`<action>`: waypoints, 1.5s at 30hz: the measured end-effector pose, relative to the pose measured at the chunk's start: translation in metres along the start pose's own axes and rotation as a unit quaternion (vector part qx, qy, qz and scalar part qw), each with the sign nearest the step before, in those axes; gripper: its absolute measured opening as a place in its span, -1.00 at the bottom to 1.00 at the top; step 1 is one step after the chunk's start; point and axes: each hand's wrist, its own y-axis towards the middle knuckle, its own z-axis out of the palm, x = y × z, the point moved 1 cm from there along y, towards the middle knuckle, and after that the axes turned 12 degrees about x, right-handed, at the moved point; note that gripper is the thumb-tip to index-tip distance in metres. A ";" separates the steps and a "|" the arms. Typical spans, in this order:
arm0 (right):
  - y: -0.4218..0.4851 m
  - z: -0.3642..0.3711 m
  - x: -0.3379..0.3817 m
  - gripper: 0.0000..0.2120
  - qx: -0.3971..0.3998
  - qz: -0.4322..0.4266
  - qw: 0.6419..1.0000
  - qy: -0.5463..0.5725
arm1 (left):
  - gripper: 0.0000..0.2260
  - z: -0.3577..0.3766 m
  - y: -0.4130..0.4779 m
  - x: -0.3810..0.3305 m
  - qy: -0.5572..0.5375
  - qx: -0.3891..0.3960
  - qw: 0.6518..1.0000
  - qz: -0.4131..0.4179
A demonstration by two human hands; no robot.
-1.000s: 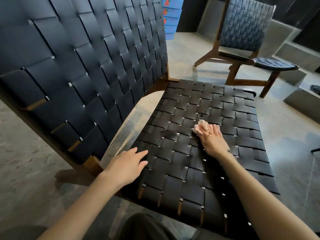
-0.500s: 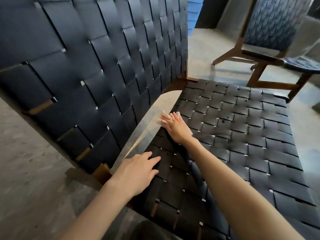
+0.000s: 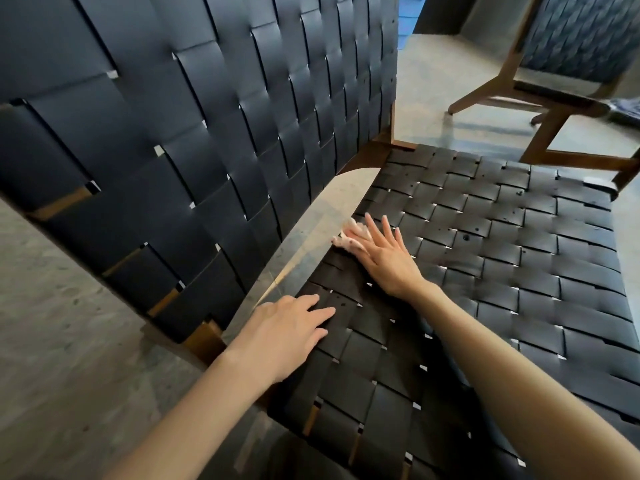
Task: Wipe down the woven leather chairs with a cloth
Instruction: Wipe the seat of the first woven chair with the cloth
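The right hand, fingers spread flat, presses a pale cloth onto the black woven seat at its back edge. The left hand rests flat, fingers relaxed, on the seat's nearer back corner.

Near chair — black leather straps in a checkerboard basket weave; frame mid-brown wood.
Cloth: pale pinkish white.
Second chair — dark blue-black weave, brown wooden legs.
Floor: mottled grey.
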 end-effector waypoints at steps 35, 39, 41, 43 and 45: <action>-0.006 0.009 0.043 -0.64 -0.003 -0.178 0.984 0.005 | -0.58 0.000 0.015 0.007 0.019 -0.045 0.999 0.001; 0.014 -0.005 0.008 -0.63 -0.017 -0.157 0.986 -0.057 | -0.58 0.001 0.013 0.011 0.019 -0.037 0.999 -0.001; 0.018 -0.015 -0.001 -0.63 -0.075 -0.070 0.994 -0.023 | -0.58 0.002 0.011 0.013 0.015 -0.034 0.999 -0.001; 0.011 -0.010 0.013 -0.66 -0.091 -0.080 0.993 0.015 | -0.58 0.002 0.010 0.012 0.016 -0.034 0.999 0.000; -0.004 0.007 0.036 -0.64 -0.042 -0.157 0.987 0.014 | -0.58 0.000 0.010 0.012 0.021 -0.039 0.999 0.001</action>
